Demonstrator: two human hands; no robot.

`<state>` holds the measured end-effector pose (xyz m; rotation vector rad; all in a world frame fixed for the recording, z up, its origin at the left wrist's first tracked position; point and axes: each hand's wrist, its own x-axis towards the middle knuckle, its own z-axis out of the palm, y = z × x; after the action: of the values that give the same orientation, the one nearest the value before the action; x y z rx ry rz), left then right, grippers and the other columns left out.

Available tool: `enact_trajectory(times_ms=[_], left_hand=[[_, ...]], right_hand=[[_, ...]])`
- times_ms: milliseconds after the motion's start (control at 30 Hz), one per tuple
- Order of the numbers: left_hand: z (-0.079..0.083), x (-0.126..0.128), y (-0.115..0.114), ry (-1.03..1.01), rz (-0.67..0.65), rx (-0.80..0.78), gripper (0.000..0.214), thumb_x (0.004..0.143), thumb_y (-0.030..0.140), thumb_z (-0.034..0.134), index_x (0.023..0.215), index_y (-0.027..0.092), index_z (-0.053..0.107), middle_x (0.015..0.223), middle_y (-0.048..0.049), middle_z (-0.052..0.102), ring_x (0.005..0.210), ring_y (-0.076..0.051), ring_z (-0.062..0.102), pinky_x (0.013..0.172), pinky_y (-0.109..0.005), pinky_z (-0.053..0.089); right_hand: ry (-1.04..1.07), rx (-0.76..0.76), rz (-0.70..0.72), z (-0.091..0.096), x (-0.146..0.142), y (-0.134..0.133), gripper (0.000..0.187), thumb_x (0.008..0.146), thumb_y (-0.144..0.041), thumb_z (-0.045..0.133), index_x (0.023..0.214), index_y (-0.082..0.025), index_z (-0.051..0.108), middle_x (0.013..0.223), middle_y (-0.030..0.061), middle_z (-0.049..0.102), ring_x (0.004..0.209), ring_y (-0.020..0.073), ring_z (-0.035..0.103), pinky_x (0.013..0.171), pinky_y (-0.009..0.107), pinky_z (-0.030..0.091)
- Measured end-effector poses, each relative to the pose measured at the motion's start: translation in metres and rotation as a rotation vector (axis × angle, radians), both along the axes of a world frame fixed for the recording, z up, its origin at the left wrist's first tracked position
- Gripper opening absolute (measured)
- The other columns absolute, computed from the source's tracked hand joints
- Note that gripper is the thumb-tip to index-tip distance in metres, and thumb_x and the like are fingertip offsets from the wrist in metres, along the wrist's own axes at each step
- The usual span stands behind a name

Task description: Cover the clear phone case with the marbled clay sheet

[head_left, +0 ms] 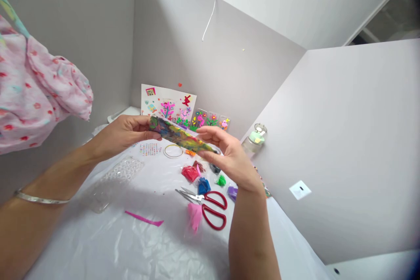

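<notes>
Nearest: left hand (131, 134) pinches one end of the multicoloured slab (179, 137), right hand (226, 153) grasps the other between thumb and curled fingers. Both grips loaded, slab up off the surface (138, 256), seen near edge-on. To handle it well, I'd say: hold by the ends, light even pressure, turn both wrists together so it doesn't twist; keep fingers off the coloured face, which looks like soft clay and could smear. Slab sits between the two grips, middle uncovered, right end a bit lower in view.

Below, toward the near edge: magenta strip (144, 218); right of it, red-handled scissors (210, 210), blades apart. Clear case (120, 177) toward the left edge. Past the scissors: blue packet (204, 186), then red packet (189, 174). Far edge: decorated card (157, 100) leaning on the panel. Far right corner: bottle (255, 141).
</notes>
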<state>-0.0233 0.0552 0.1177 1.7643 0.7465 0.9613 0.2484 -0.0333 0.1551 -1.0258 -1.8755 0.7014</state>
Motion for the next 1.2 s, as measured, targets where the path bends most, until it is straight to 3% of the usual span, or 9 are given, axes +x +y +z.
enact_trajectory(times_ms=[133, 300, 400, 533, 733, 900, 1033, 1200], left_hand=[[-0.003, 0.000, 0.003, 0.126, -0.006, 0.080, 0.021, 0.089, 0.040, 0.070, 0.099, 0.023, 0.075, 0.099, -0.0009, 0.075, 0.094, -0.020, 0.066, 0.086, -0.033, 0.049], [-0.006, 0.005, -0.001, 0.237, -0.063, 0.157, 0.019, 0.090, 0.039, 0.065, 0.093, 0.023, 0.075, 0.089, -0.0011, 0.073, 0.088, -0.021, 0.065, 0.077, -0.031, 0.048], [-0.004, 0.010, -0.009, 0.294, -0.060, 0.229, 0.019, 0.090, 0.038, 0.064, 0.090, 0.023, 0.075, 0.086, -0.0004, 0.072, 0.085, -0.020, 0.064, 0.076, -0.030, 0.046], [-0.002, 0.017, -0.019, 0.376, -0.061, 0.324, 0.018, 0.091, 0.036, 0.061, 0.089, 0.022, 0.073, 0.087, 0.0000, 0.071, 0.084, -0.019, 0.063, 0.076, -0.029, 0.044], [0.000, 0.017, -0.026, 0.356, -0.016, 0.402, 0.018, 0.095, 0.036, 0.060, 0.091, 0.023, 0.071, 0.091, 0.0006, 0.070, 0.089, -0.019, 0.061, 0.081, -0.030, 0.044], [0.005, 0.015, -0.029, 0.295, 0.066, 0.410, 0.017, 0.091, 0.042, 0.069, 0.093, 0.025, 0.071, 0.094, 0.0028, 0.069, 0.094, -0.020, 0.060, 0.085, -0.030, 0.044], [0.008, 0.017, -0.033, 0.239, 0.066, 0.348, 0.024, 0.086, 0.043, 0.074, 0.106, 0.030, 0.071, 0.104, 0.0037, 0.072, 0.101, -0.020, 0.063, 0.089, -0.030, 0.047], [0.008, 0.022, -0.039, 0.170, 0.012, 0.242, 0.014, 0.091, 0.040, 0.068, 0.096, 0.029, 0.074, 0.094, 0.0047, 0.075, 0.090, -0.018, 0.067, 0.082, -0.027, 0.050]], right_hand=[[-0.334, -0.092, -0.016, 0.003, -0.002, -0.009, 0.062, 0.085, -0.024, 0.080, 0.142, -0.032, 0.056, 0.119, 0.0053, 0.074, 0.114, 0.0250, 0.067, 0.093, 0.040, 0.054], [-0.422, -0.034, 0.046, 0.002, -0.017, -0.012, 0.058, 0.087, -0.028, 0.080, 0.140, -0.029, 0.056, 0.123, 0.0059, 0.072, 0.108, 0.0231, 0.068, 0.090, 0.038, 0.054], [-0.408, 0.002, 0.038, -0.002, -0.026, -0.010, 0.048, 0.088, -0.032, 0.079, 0.133, -0.028, 0.062, 0.119, 0.0045, 0.073, 0.102, 0.0216, 0.067, 0.085, 0.036, 0.053], [-0.376, 0.059, 0.002, -0.010, -0.033, -0.004, 0.023, 0.095, -0.021, 0.068, 0.117, -0.026, 0.071, 0.109, 0.0036, 0.075, 0.098, 0.0198, 0.066, 0.085, 0.034, 0.050], [-0.287, 0.065, -0.071, -0.013, -0.032, -0.002, 0.023, 0.091, -0.016, 0.068, 0.112, -0.025, 0.069, 0.099, 0.0024, 0.075, 0.091, 0.0188, 0.068, 0.081, 0.033, 0.050], [-0.137, 0.147, -0.152, -0.010, -0.036, -0.001, 0.009, 0.089, -0.014, 0.069, 0.092, -0.023, 0.067, 0.088, -0.0007, 0.071, 0.079, 0.0157, 0.065, 0.071, 0.028, 0.048], [-0.019, 0.180, -0.139, -0.012, -0.041, -0.001, 0.008, 0.089, -0.015, 0.070, 0.090, -0.023, 0.067, 0.087, -0.0005, 0.070, 0.079, 0.0154, 0.065, 0.074, 0.028, 0.051], [0.066, 0.033, -0.008, -0.011, -0.040, 0.000, 0.006, 0.091, -0.026, 0.070, 0.096, -0.022, 0.068, 0.089, 0.0003, 0.070, 0.080, 0.0148, 0.065, 0.073, 0.027, 0.051]])
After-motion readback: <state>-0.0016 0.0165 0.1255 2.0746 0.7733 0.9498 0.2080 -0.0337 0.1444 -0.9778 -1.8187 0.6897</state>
